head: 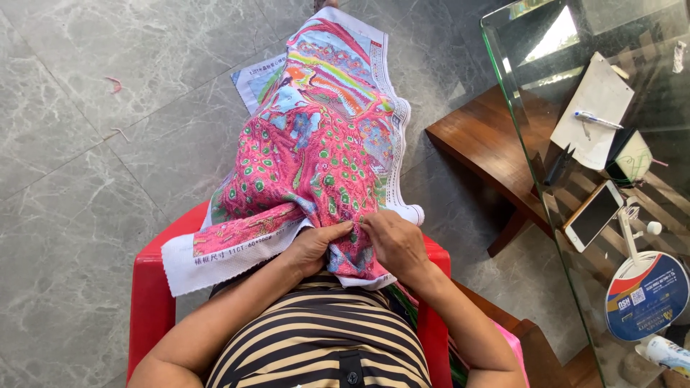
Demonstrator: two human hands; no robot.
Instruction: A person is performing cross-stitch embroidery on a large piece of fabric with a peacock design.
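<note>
Spread over the lap and trailing forward above the grey marble floor [65,237]: a large cross-stitch canvas [316,144], mostly pink with green dots, white-bordered. Under the canvas's near end, a red plastic chair [147,302]. Right of the canvas, a glass worktop [503,65] over a brown wooden bench [481,136]. On that glass, well apart from the canvas, a round blue fan [647,294], a white notepad [593,108] with a pen [598,120], a phone [594,214]. At the canvas's near edge, both hands side by side, almost touching. Left hand [316,248]: grip pressed together, bunching a fold of the canvas under thumb and fingers. Right hand [394,243]: fingers curled onto the same fold, fingertips pinching the cloth just beside the left thumb; needle or thread too small to tell. Canvas running away from both grips, its bulk beyond the fingertips, its border tucked below the wrists.
</note>
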